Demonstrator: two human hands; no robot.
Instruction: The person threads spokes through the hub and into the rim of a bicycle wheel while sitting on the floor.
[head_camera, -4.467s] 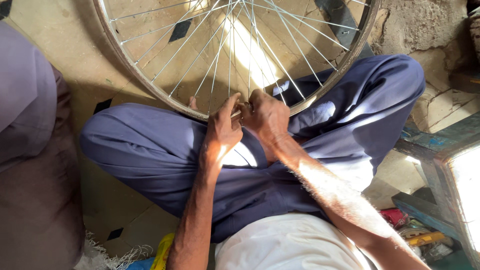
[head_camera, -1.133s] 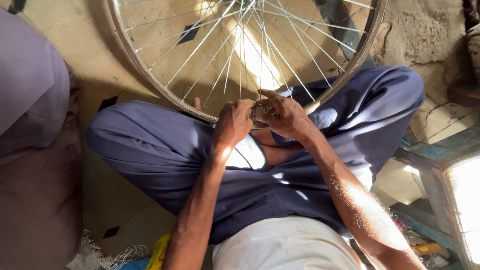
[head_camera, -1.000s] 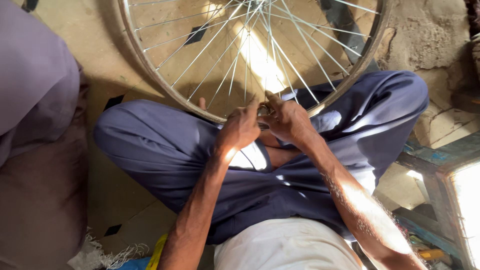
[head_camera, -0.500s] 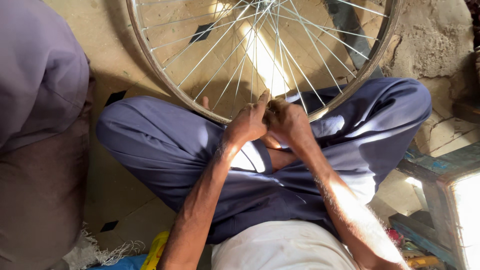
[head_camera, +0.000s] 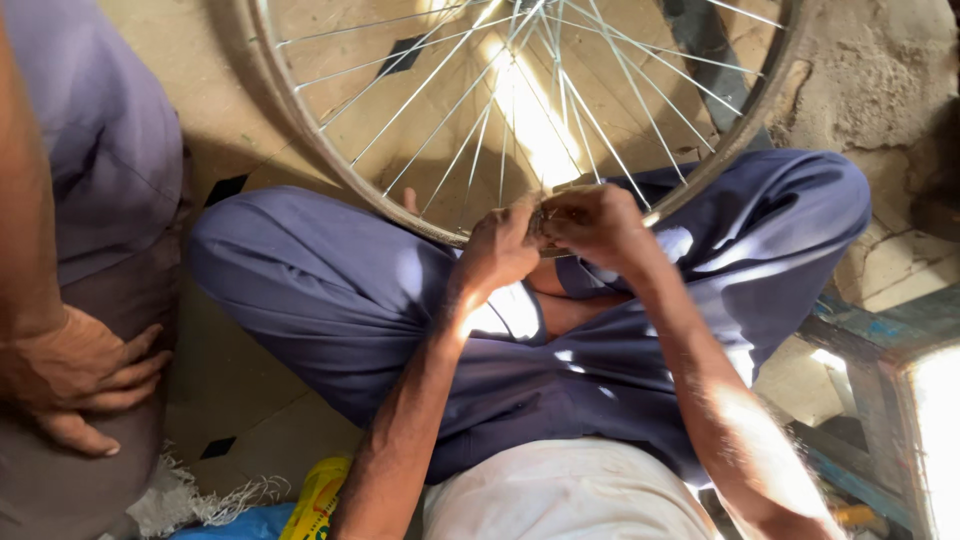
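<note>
Left hand (head_camera: 497, 250) and right hand (head_camera: 592, 222): fingers pinched together on the wheel (head_camera: 330, 165) rim's lower arc. Thin shiny metal spokes fan above fingers. Below: tan tiled floor (head_camera: 245, 395), dusty.

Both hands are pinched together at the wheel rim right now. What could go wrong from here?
1. The left hand and right hand meet at the rim of the silver spoked bicycle wheel; a slip might jam fingers between the thin metal spokes.
2. The wheel leans on the blue-trousered crossed legs, with no stand in view, so it may roll or tip.
3. The neighbouring person's hand rests close by, so a tipping wheel could hit it.
</note>
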